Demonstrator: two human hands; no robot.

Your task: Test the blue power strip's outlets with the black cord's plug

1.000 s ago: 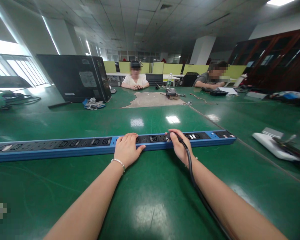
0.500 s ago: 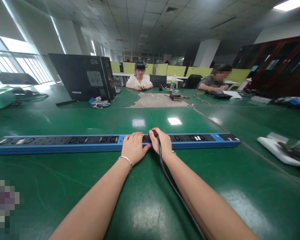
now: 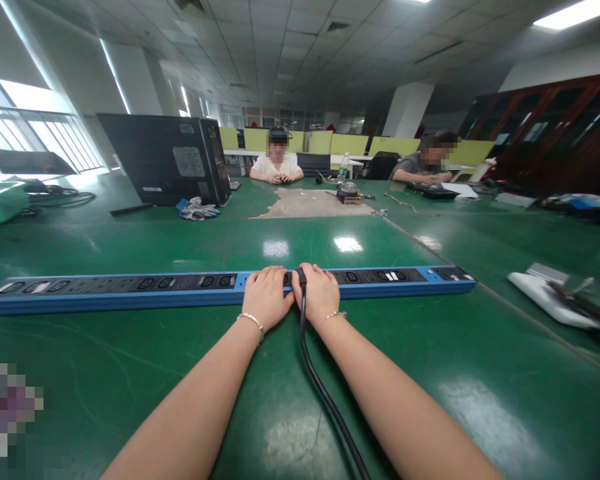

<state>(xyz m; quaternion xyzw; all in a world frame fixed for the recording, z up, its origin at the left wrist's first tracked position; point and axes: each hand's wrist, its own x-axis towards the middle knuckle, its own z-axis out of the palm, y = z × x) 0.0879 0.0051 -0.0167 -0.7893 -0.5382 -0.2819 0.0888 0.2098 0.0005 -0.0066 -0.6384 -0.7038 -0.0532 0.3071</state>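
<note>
Across the near half of the green worktop (image 3: 130, 373), a long blue power strip (image 3: 215, 281) lies flat from the left edge of the view to a point right of centre, its black socket face upward. The left hand (image 3: 267, 293) rests over its middle, fingers side by side on top and thumb at the near edge; whether this grip clasps the strip or merely presses on it cannot be told. Just beside it, the right hand (image 3: 321, 293) pinches a black plug (image 3: 301, 275) between thumb and fingers above the socket face; how far the plug sits in a socket is hidden. From the plug a black cord (image 3: 329, 400) curves down toward the viewer between the forearms. The plug is probably light, hard and fairly smooth, best held by its moulded body; the cord looks thick and springy, likely to tug the plug sideways if taken by its length. The strip appears rigid and moderately heavy, yet apt to slide on the glossy surface, so a steadying hold along its long edges, near the plug, suits it best.
</note>
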